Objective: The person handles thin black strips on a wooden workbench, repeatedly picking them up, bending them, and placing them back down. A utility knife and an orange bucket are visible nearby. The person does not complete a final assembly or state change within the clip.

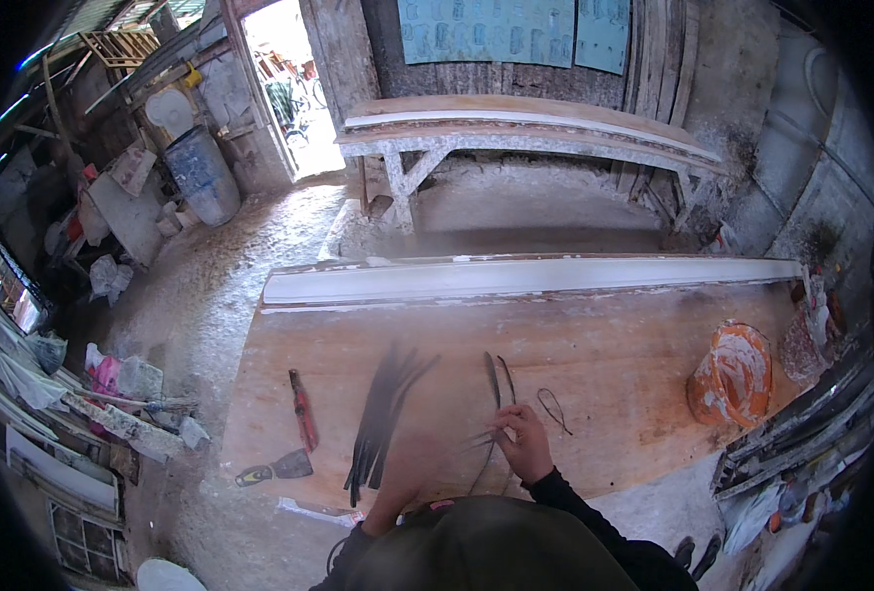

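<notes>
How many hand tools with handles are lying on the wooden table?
2. A red-handled tool lies near the table's left edge, and a scraper with a black and yellow handle lies just below it. Others may be hidden behind the person's head.

We are seeing two pale blue-green rectangular printed sheets hanging side by side on the far wall above the bench. We are also seeing crumpled plastic bags, pink and grey, lying at the left.
</notes>
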Motion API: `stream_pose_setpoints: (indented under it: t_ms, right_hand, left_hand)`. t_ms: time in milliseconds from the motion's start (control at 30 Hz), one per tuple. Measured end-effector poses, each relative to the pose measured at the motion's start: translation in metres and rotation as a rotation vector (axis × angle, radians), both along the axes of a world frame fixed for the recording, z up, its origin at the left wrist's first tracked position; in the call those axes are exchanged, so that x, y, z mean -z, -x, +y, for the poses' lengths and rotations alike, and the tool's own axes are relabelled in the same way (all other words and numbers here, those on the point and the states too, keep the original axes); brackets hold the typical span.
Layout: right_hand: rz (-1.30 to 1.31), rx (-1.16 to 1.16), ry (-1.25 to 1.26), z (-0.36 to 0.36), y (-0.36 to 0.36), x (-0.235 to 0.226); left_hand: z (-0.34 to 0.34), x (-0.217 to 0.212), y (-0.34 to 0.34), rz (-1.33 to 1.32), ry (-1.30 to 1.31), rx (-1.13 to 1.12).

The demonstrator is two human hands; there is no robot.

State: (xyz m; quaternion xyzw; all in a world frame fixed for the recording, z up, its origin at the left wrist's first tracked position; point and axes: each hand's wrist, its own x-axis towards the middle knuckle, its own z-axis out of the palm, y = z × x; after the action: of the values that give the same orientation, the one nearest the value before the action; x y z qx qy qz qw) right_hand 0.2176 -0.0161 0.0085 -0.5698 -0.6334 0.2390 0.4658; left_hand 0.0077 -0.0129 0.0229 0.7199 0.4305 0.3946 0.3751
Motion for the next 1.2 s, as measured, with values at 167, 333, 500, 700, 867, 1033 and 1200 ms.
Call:
stream_pose_setpoints:
  t_ms: [167,333,500,700,867,1033,1200]
  right_hand:
    - [0.272,-0.431,0.206,-0.008,0.003,-0.013]
    - [0.613,-0.813,0.516,-0.019,0.023,-0.042]
    - [0.575,-0.803,0.438,-0.017,0.018,-0.024]
    - [0.559,-0.510,0.434,-0.015,0.010,-0.013]
    - [0.326,-0.116,0.172,-0.008,0.011,-0.001]
    - [-0.100,0.089,-0.008,-0.004,0.011,0.000]
    - [0.013,-0.025,0.011,-0.004,-0.001,-0.006]
  left_hand:
    - [0.022,0.044,0.021,-0.254,0.051,-0.332]
    - [0.026,0.044,0.024,-0.497,0.275,-0.381]
    - [0.014,0.043,0.010,-0.250,0.198,-0.347]
    - [0.003,0.051,0.000,0.006,0.066,-0.136]
    - [-0.016,0.035,-0.010,-0.081,0.340,0.277]
    - [-0.014,-0.009,-0.015,-0.149,0.474,0.573]
    - [0.002,0.020,0.009,0.025,0.180,0.021]
